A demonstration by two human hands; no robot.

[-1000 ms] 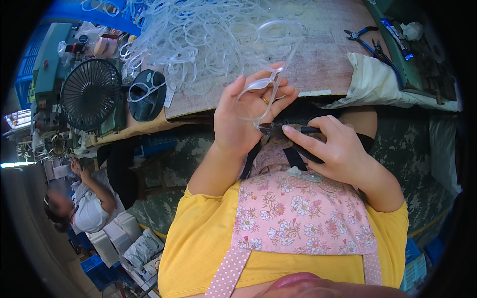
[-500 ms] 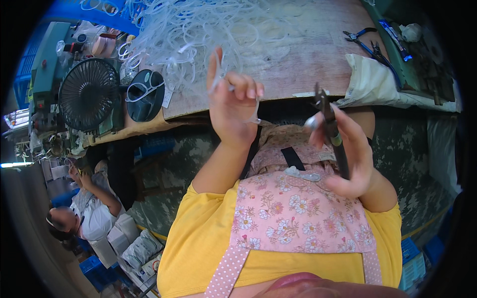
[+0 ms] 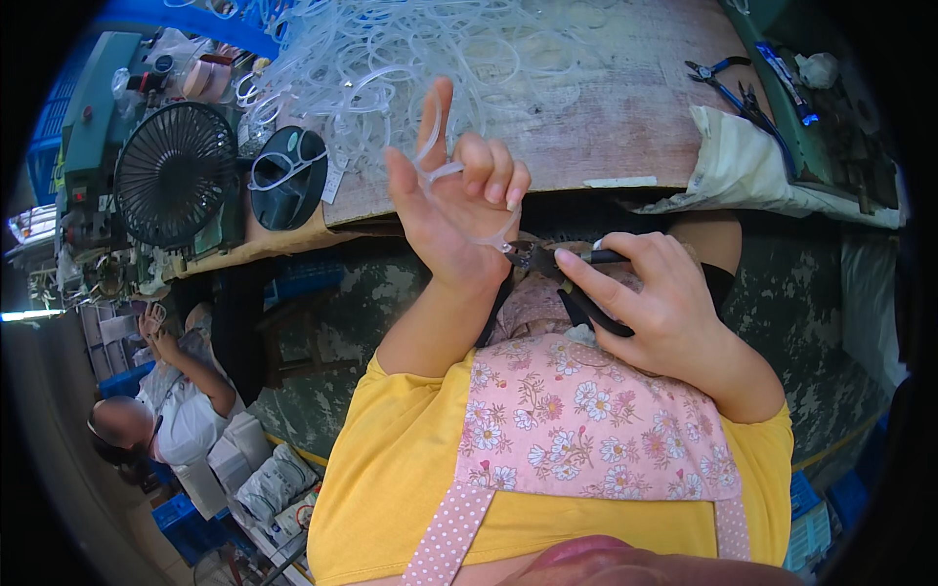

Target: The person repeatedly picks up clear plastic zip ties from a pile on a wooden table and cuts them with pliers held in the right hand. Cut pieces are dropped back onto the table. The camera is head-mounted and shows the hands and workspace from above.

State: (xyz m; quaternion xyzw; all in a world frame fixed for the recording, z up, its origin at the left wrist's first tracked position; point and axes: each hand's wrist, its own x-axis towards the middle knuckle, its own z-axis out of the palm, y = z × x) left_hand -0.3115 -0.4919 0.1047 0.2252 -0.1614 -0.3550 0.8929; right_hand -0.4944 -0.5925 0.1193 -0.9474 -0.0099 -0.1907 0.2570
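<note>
My left hand (image 3: 451,220) is raised over the table's near edge, its index finger pointing up and the other fingers curled. It holds a clear plastic eyeglass frame (image 3: 498,237), partly hidden by the fingers. My right hand (image 3: 664,301) grips black-handled cutting pliers (image 3: 598,314). Their jaws (image 3: 526,256) meet the lower end of the frame, beside my left wrist. Whether the blades are fully closed is too small to tell. Beyond my left hand spreads a tangled pile of similar clear plastic pieces (image 3: 381,49).
The wooden table (image 3: 625,127) carries blue-handled pliers (image 3: 718,83) near a white cloth (image 3: 728,161) at the right. A white strip (image 3: 620,183) lies at its edge. On the left are a black fan (image 3: 176,176) and another clear frame (image 3: 289,172). A person (image 3: 195,420) sits farther left.
My right hand has moved left and turned the pliers from upright to pointing left, bringing their jaws to the frame. My left thumb now stands out from the palm.
</note>
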